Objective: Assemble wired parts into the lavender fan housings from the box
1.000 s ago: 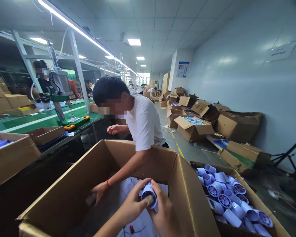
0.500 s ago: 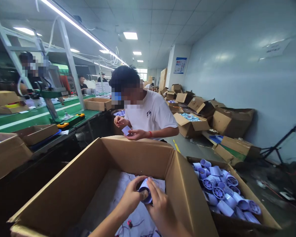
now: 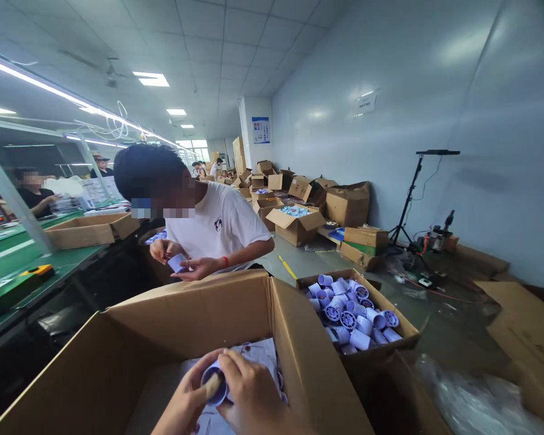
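Both my hands hold one pale blue plastic cylinder part (image 3: 214,383) over a large open cardboard box (image 3: 208,314). My left hand (image 3: 184,405) grips it from the left, with the thumb pressed into its open end. My right hand (image 3: 249,393) wraps round it from the right. A white sheet and a few more blue parts (image 3: 278,380) lie at the bottom of the box.
A person in a white T-shirt (image 3: 217,226) sits across the box with a small blue part (image 3: 178,262) in their hands. To the right stands a smaller box (image 3: 401,326) full of blue parts. A green workbench (image 3: 22,272) runs along the left; boxes and a tripod (image 3: 405,205) line the right wall.
The view has swung to the right, so the box and my hands sit further left and lower in frame. The person opposite has pulled an arm out of the box and now holds a part.
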`<action>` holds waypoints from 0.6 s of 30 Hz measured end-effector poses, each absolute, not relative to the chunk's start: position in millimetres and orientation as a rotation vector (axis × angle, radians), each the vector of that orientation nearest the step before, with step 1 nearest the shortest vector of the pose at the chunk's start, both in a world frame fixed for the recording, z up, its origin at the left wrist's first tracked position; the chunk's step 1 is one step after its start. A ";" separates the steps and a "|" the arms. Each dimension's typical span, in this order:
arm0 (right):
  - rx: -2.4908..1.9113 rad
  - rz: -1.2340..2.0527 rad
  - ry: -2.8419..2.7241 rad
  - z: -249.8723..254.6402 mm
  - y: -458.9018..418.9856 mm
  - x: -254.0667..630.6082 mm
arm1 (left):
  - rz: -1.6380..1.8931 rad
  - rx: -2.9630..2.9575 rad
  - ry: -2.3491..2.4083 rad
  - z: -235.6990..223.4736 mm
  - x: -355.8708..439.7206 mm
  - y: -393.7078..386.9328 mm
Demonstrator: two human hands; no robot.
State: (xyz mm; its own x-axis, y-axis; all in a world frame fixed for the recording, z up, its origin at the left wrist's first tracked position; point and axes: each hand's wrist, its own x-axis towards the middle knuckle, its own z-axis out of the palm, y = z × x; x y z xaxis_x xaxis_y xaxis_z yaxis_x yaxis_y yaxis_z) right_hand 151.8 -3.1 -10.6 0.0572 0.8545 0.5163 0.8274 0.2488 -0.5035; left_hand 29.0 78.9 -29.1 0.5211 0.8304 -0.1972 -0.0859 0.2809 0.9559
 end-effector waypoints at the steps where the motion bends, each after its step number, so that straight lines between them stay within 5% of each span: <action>1: -1.553 0.061 -1.635 -4.0 -5.6 159.4 | 0.760 1.096 0.784 -27.1 27.9 77.2; 10: -1.929 -0.078 -0.724 2.0 -29.3 347.8 | 0.433 1.481 1.147 -1.6 0.6 76.5; 18: -1.501 0.348 -1.788 -15.7 -78.8 239.3 | 0.117 1.579 1.337 -39.7 -13.0 114.6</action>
State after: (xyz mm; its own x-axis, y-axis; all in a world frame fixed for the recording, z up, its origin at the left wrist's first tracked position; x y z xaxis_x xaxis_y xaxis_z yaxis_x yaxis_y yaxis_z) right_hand 239.3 -78.8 -15.7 -0.0182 0.9275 0.3735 0.7198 0.2714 -0.6389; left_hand -13.0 114.6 -39.7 0.3787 0.7776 -0.5020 0.6785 0.1357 0.7220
